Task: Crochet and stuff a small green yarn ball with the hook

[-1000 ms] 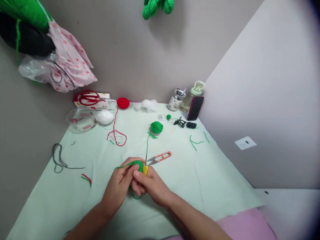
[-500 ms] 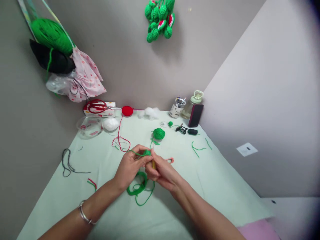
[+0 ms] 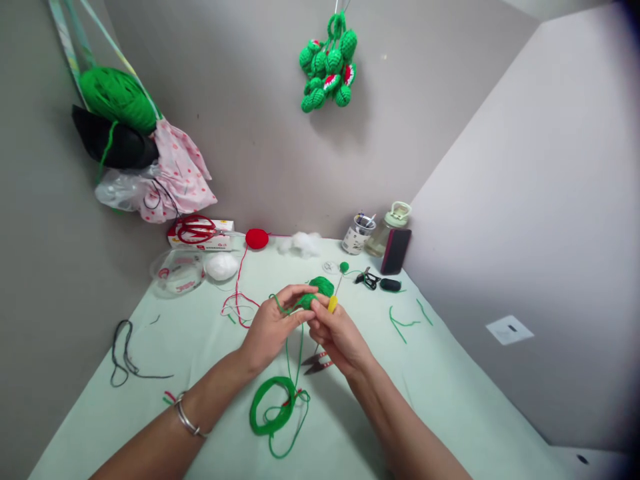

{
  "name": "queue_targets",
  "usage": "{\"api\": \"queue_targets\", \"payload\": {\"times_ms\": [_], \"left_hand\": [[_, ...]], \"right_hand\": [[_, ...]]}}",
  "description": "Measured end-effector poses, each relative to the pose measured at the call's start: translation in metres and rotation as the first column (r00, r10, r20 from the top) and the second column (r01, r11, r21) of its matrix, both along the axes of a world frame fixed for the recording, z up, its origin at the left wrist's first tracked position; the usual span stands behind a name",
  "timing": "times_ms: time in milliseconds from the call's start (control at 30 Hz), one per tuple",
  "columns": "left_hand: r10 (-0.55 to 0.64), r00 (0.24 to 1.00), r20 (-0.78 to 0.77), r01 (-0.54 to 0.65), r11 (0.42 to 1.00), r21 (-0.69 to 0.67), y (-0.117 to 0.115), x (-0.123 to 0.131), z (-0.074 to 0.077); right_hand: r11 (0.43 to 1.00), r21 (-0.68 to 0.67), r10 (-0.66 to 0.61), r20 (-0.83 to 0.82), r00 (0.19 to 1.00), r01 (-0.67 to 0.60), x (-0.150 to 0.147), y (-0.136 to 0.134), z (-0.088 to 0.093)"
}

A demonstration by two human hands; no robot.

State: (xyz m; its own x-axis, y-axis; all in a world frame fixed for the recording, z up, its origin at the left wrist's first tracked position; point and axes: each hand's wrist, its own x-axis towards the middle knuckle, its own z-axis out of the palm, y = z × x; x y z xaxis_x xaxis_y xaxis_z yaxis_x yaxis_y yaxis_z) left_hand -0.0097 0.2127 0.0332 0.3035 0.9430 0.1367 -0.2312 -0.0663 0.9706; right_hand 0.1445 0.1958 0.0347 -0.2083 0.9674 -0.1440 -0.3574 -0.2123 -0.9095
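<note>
A small green crochet piece [image 3: 307, 302] is pinched in my left hand [image 3: 273, 330], with green yarn running over its fingers. In my right hand [image 3: 345, 337] is a crochet hook [image 3: 333, 304] with a yellow grip, its thin metal shaft pointing up and away. My right fingertips also touch the crochet piece. Just behind the hands lies a ball of green yarn [image 3: 323, 285], partly covered by them. Under my right hand rest small thread snips [image 3: 316, 365] with dark blades. A loose coil of green yarn [image 3: 255, 407] lies nearer to me, a strand rising from it towards the hands.
At the back stand red-handled scissors [image 3: 196, 229] on a box, a red yarn ball [image 3: 257, 239], white stuffing [image 3: 306, 244], a pen cup [image 3: 359, 235], a bottle [image 3: 387, 230] and a phone [image 3: 396, 251]. Green crocheted pieces [image 3: 334, 63] hang on the wall.
Both hands have turned the crochet piece, and the hook's yellow grip now shows above my right hand. The snips and the yarn coil are more exposed. The view has tilted upward.
</note>
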Motion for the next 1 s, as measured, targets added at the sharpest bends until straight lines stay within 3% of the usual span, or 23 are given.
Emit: {"api": "queue_targets", "payload": {"times_ms": [67, 233, 367, 500, 600, 667, 700, 867, 1000], "left_hand": [[-0.044, 0.999, 0.002, 0.044, 0.999, -0.019, 0.005, -0.003, -0.002], [-0.085, 0.996, 0.038, 0.085, 0.996, -0.005, 0.009, -0.007, -0.007], [-0.059, 0.994, 0.088, 0.059, 0.998, 0.005, 0.006, 0.0, -0.01], [-0.051, 0.996, 0.073, 0.055, 0.997, -0.055, 0.011, -0.004, -0.008], [0.042, 0.981, 0.188, 0.004, 0.972, -0.236, 0.021, -0.02, -0.001], [0.058, 0.972, 0.227, 0.005, 0.964, -0.267, 0.029, -0.033, 0.003], [0.055, 0.976, 0.209, 0.001, 0.966, -0.258, 0.032, -0.04, 0.005], [0.101, 0.984, -0.145, -0.111, 0.992, -0.064, 0.042, -0.063, 0.007], [0.015, 0.868, -0.496, 0.007, 0.999, 0.042, 0.044, -0.079, 0.001]], "right_hand": [[0.999, 0.044, -0.016, 0.053, 0.998, 0.014, 0.004, 0.001, 0.004], [0.983, 0.133, 0.092, 0.228, 0.969, -0.125, 0.013, 0.002, 0.007], [0.99, 0.129, 0.029, 0.257, 0.966, -0.064, 0.013, 0.005, 0.001], [0.984, 0.178, -0.046, 0.372, 0.927, -0.022, 0.028, 0.011, 0.008], [0.947, 0.305, -0.266, 0.564, 0.782, 0.102, 0.057, 0.021, 0.011], [0.879, 0.44, -0.464, 0.703, 0.539, 0.184, 0.082, 0.033, 0.003], [0.86, 0.462, -0.507, 0.723, 0.468, 0.217, 0.094, 0.039, -0.003], [0.821, 0.455, -0.546, 0.803, 0.241, 0.344, 0.134, 0.06, -0.037], [0.789, 0.493, -0.564, 0.818, 0.113, 0.366, 0.132, 0.052, -0.032]]}}
